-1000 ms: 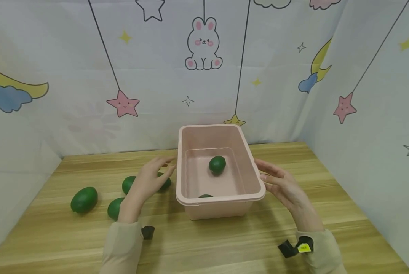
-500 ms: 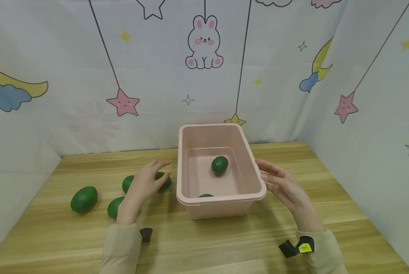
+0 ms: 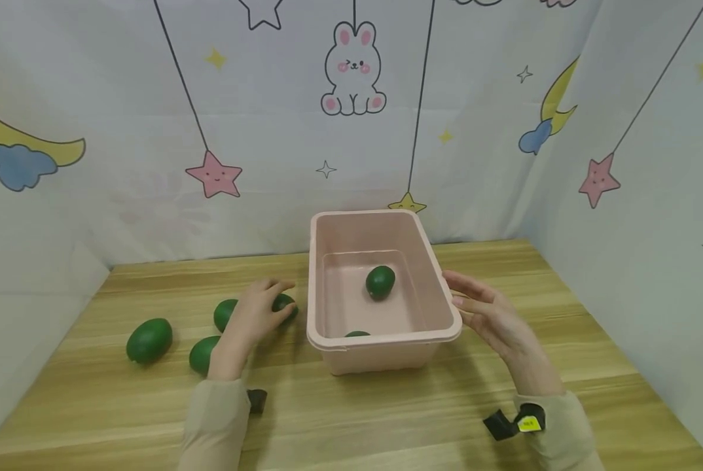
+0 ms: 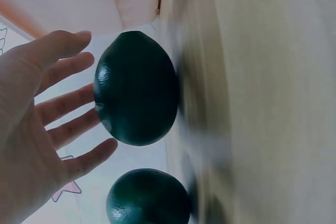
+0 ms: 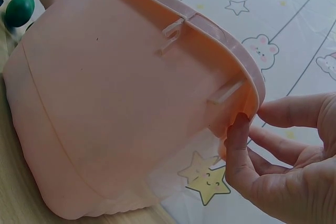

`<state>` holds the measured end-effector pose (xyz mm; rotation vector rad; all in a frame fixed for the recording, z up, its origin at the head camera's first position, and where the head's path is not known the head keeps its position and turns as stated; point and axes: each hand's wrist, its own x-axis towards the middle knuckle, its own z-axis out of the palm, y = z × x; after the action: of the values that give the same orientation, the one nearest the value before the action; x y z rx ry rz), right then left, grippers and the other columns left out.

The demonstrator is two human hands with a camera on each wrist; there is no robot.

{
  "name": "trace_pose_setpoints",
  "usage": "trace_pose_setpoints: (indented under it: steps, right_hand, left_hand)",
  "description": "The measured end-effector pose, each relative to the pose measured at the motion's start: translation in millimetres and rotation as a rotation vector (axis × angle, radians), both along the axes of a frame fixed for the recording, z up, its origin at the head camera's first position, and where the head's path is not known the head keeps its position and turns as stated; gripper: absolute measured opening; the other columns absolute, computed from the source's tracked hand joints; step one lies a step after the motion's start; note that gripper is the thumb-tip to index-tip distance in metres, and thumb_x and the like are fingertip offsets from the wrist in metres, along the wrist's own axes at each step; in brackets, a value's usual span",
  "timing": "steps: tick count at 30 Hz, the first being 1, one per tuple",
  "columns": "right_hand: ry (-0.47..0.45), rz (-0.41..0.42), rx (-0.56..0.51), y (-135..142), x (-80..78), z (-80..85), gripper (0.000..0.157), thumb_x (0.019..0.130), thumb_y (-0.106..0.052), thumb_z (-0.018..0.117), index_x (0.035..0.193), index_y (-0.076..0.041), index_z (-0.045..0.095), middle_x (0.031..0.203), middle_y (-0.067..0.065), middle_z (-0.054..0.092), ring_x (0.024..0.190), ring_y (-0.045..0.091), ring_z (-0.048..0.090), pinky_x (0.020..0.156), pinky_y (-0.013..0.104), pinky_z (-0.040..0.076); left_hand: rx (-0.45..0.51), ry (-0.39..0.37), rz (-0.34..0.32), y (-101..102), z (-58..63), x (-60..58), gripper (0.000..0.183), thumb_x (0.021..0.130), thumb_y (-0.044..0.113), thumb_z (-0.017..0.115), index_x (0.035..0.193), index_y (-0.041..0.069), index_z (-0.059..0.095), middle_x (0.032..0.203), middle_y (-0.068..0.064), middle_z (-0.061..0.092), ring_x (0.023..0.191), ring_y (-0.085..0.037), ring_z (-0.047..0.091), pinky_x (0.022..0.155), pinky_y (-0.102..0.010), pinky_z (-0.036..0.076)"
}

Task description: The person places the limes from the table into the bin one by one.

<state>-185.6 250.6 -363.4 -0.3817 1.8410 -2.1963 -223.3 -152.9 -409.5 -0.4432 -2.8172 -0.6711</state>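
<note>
My left hand reaches over a smooth dark green egg-shaped fruit, its fingers spread. In the left wrist view the fingertips come right up to this fruit; whether they touch it I cannot tell. A second fruit lies just beside it. With thumb and fingers my right hand holds the right rim of a pink plastic bin. The right wrist view shows the fingertips at a corner of the bin's rim. Inside the bin lies one green fruit, and the front rim mostly hides another.
More green fruits lie left of the bin: one far left, two partly behind my left arm. The wooden table meets a printed white cloth behind and at the sides.
My left hand has drawn back slightly from the bin's left side and lowered over the nearest fruit. Inside the bin, the visible fruit has rolled a little to the right. The right hand stays at the rim.
</note>
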Motion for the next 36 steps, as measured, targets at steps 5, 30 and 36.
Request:
trace_pose_setpoints:
  steps: [5,30,36]
  right_hand:
    - [-0.002,0.005,-0.008,-0.3,0.0,0.0,0.043,0.097,-0.002,0.050,0.139,-0.009,0.048,0.129,-0.007,0.056,0.115,0.007,0.057,0.094,0.024,0.051]
    - [0.002,-0.009,0.018,-1.8,1.6,0.6,0.043,0.096,-0.003,0.052,0.139,-0.011,0.049,0.130,-0.007,0.056,0.115,0.007,0.057,0.092,0.025,0.052]
    - [0.006,0.003,0.001,-1.3,1.5,1.3,0.042,0.096,-0.002,0.051,0.138,-0.011,0.050,0.129,-0.007,0.056,0.115,0.007,0.057,0.092,0.025,0.052]
  left_hand:
    - [-0.018,-0.036,0.005,-2.0,-5.0,0.2,0.048,0.087,0.027,0.070,0.130,0.010,0.059,0.131,-0.019,0.056,0.124,-0.041,0.050,0.103,-0.057,0.041]
    - [-0.092,-0.075,0.070,0.9,-8.3,4.6,0.053,0.082,0.025,0.075,0.130,0.012,0.059,0.127,-0.020,0.058,0.110,-0.042,0.057,0.091,-0.057,0.048]
    - [-0.099,-0.084,0.079,2.1,-5.5,6.2,0.053,0.082,0.026,0.074,0.130,0.012,0.058,0.127,-0.019,0.058,0.111,-0.042,0.057,0.090,-0.057,0.048]
